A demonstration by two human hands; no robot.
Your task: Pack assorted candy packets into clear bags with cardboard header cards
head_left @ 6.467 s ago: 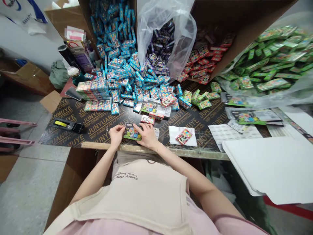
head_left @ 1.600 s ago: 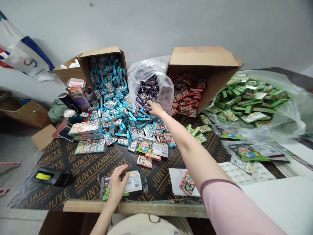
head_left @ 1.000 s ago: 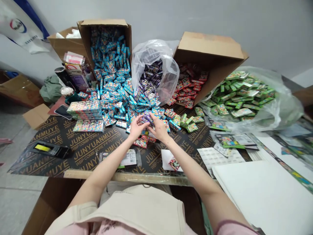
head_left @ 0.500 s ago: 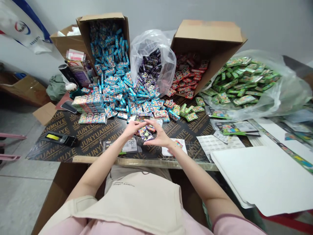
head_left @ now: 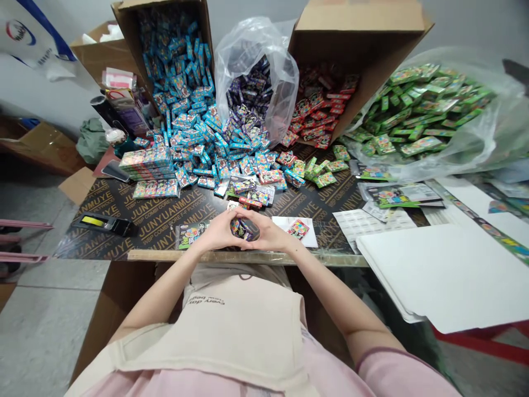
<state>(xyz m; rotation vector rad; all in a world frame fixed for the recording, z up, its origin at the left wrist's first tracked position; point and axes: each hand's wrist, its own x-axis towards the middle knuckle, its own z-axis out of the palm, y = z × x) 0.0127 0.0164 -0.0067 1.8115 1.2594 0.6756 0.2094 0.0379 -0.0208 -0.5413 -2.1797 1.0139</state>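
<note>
My left hand (head_left: 219, 230) and my right hand (head_left: 268, 234) meet near the table's front edge, fingers and thumbs curved into a ring. Between them is a small purple printed box (head_left: 243, 229), gripped by both hands and partly hidden by the fingers. Just beyond my fingers lies a red small box (head_left: 250, 203). A flat printed pouch (head_left: 192, 234) lies partly under my left hand. To the right of my right hand, a red printed packet (head_left: 298, 229) rests on a white sheet (head_left: 311, 238).
Blue boxes (head_left: 202, 132) spill from a carton (head_left: 209, 27). Behind them stand a plastic bag (head_left: 283, 71) of purple boxes, a carton (head_left: 363, 16) of red ones and a bag of green boxes (head_left: 430, 110). A tape dispenser (head_left: 103, 223) lies left; white boards (head_left: 438, 270) lie right.
Both hands have come down closer to the front edge with the purple box, and their fingertips have closed together around it. The camera view has tilted slightly downward.
</note>
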